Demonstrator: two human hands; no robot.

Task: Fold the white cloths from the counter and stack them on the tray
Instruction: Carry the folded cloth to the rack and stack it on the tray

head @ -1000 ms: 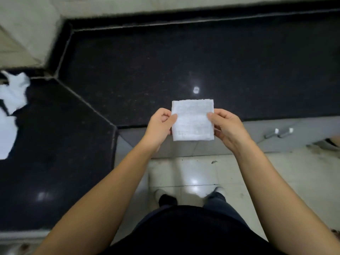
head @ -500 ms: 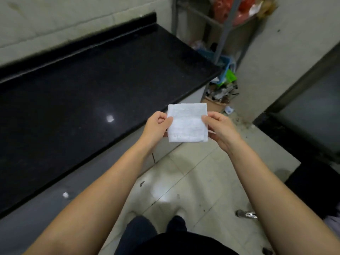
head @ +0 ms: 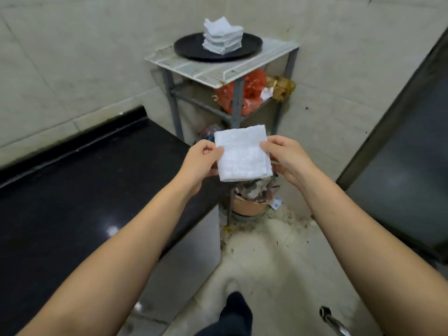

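A folded white cloth (head: 242, 154), a small square, hangs in the air at the centre of the head view. My left hand (head: 200, 158) pinches its left edge and my right hand (head: 283, 154) pinches its right edge. Farther ahead and higher, a round black tray (head: 186, 48) lies on a white wire rack top (head: 218, 71). On the tray stands a stack of several folded white cloths (head: 223, 36), slightly fanned at the corners.
The black counter (head: 84, 190) runs along the left, ending just before the metal shelf stand (head: 236, 103). Red plastic bags (head: 249, 93) and clutter fill the stand's lower shelves, a clay pot (head: 249, 206) sits beneath. A dark door (head: 407, 166) is at right.
The view has swung right from the counter toward the shelf stand and tray. The folded cloth stays pinched between both hands in front of me.
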